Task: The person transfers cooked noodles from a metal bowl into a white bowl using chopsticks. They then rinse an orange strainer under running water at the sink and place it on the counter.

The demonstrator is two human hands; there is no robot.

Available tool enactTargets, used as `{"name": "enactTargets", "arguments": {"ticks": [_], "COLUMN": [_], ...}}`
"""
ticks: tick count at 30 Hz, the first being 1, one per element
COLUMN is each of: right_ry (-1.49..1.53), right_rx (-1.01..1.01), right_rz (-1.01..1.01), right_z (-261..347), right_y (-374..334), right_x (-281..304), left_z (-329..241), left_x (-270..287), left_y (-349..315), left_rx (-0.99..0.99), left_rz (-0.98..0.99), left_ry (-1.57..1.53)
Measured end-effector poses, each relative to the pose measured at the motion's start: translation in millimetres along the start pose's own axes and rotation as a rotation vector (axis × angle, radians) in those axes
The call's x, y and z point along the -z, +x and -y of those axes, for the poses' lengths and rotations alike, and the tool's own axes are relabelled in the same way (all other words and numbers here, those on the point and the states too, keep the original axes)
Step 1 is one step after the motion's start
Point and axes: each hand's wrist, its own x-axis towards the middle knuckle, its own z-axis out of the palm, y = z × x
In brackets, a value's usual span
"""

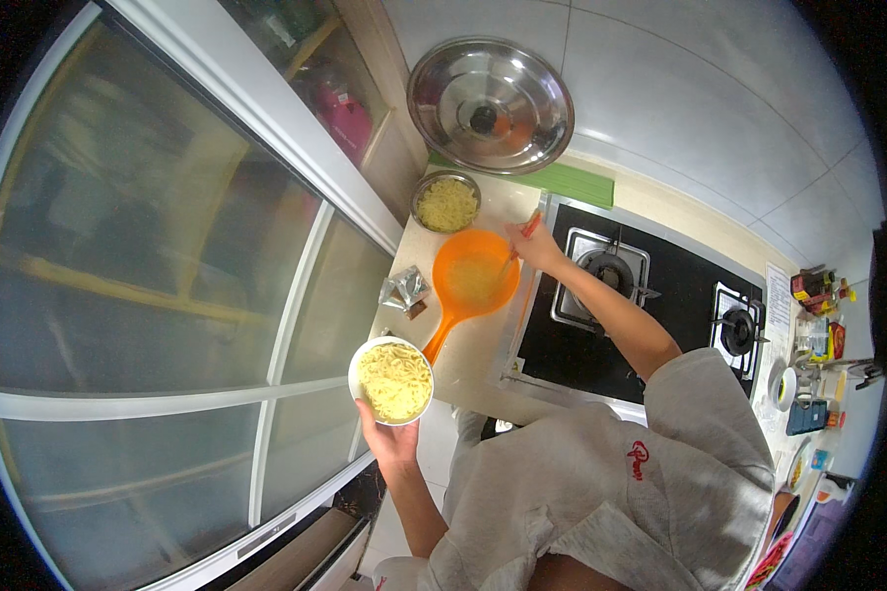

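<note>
My left hand [392,445] is closed on the rim and side of a white bowl [353,379] and holds it up at the counter's near edge. Pale yellow shreds [394,382], perhaps noodles, fill the bowl. With its fingers closed, my right hand [534,246] grips a thin utensil with a red handle [531,224]. The utensil's lower end reaches toward the right side of an orange long-handled basin [443,276], where its tip is too small to make out. Pale yellowish stuff lies in that basin. Its handle [441,340] points toward the white bowl.
Behind the basin stands a metal bowl [426,219] of yellow shreds. Crumpled foil [402,288] lies left of it. A large steel lid [522,89] leans on the tiled wall beside a green strip [577,184]. To the right is a black gas stove [670,266]; framed sliding panels [158,227] border the left.
</note>
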Motion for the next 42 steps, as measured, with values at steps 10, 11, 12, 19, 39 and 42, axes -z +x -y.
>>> {"name": "enactTargets", "arguments": {"ticks": [10, 11, 12, 19, 39, 42], "right_ry": [0.587, 0.625, 0.662, 0.895, 1.097, 1.119], "right_rx": [-0.513, -0.525, -0.537, -0.598, -0.266, -0.228], "right_rz": [-0.097, -0.093, -0.089, -0.204, -0.198, -0.196], "right_z": [-11, -14, -21, 1, 158, 195], "right_y": [-14, -16, -17, -29, -26, -26], "right_x": [0, 0, 2, 9, 35, 40], "left_z": [1, 1, 1, 1, 10, 17], "left_x": [1, -1, -3, -8, -51, -58], "left_y": [4, 5, 6, 15, 74, 80], "left_rx": [0.01, 0.007, 0.005, 0.004, 0.081, 0.075], "left_rz": [0.016, 0.014, 0.012, -0.031, 0.154, 0.178], "left_ry": [-0.05, -0.047, -0.044, 0.01, 0.096, 0.164]}}
